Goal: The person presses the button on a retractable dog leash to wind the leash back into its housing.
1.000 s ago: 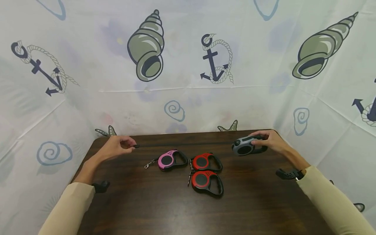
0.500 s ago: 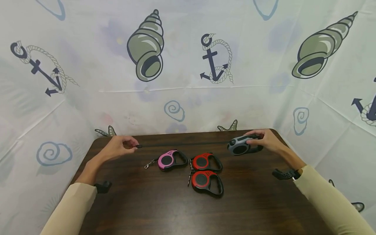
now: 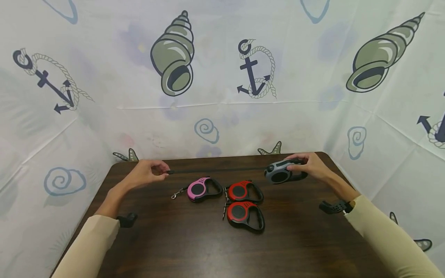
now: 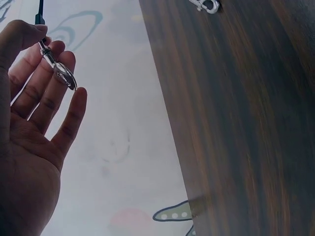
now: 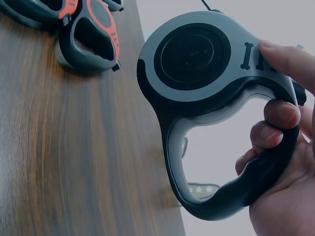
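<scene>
My right hand [image 3: 301,165] grips a grey and black retractable dog leash [image 3: 281,172] by its looped handle, fingers wrapped through the opening in the right wrist view. From its casing a thin black cord [image 3: 219,170] runs left across the back of the table. At the cord's other end, my left hand [image 3: 147,173] pinches the black end piece between thumb and fingertips. The metal snap hook [image 4: 64,73] on that end lies against the fingers in the left wrist view. In front of the cord rest a pink leash [image 3: 197,190] and two red leashes [image 3: 238,192].
The dark wooden table [image 3: 174,247] ends at a back edge against a white cloth [image 3: 222,127] printed with shells and anchors. The pink leash's metal hook [image 3: 175,195] points left. Both red leashes lie close together near the middle.
My right hand has moved left with the grey leash, and my left hand has shifted right with the cord's end. The cord between them is shorter. The pink and red leashes have stayed put.
</scene>
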Demonstrator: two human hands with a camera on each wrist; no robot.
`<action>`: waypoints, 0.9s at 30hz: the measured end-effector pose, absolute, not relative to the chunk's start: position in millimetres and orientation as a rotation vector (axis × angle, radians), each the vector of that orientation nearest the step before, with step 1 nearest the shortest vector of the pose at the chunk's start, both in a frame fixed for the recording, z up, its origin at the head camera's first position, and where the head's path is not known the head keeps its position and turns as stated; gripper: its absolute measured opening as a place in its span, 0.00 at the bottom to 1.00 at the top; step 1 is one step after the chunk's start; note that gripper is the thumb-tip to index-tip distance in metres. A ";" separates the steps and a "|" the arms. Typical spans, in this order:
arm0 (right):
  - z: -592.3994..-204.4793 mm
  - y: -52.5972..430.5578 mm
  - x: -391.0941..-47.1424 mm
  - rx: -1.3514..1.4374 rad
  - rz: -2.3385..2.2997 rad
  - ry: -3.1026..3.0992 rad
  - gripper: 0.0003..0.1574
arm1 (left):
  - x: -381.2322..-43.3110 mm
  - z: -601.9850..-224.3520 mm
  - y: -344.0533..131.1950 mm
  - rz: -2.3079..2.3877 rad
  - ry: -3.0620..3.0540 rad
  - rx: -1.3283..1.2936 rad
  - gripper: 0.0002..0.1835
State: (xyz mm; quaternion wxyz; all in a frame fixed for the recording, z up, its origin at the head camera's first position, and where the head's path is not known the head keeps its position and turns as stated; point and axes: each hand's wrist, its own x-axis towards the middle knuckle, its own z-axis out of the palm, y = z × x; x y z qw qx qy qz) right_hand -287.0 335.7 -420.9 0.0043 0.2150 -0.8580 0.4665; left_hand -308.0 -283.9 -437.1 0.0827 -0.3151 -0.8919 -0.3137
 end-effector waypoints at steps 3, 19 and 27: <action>-419.6 331.3 -286.5 0.688 1.470 -2.682 0.23 | -306.7 -434.3 -278.7 -0.927 -2.679 -0.931 0.07; -415.3 311.1 -284.3 0.756 1.532 -2.644 0.23 | -304.8 -433.0 -265.5 -0.963 -2.655 -0.992 0.08; -414.0 302.3 -284.9 0.759 1.516 -2.659 0.23 | -304.4 -431.9 -258.3 -0.983 -2.646 -1.011 0.08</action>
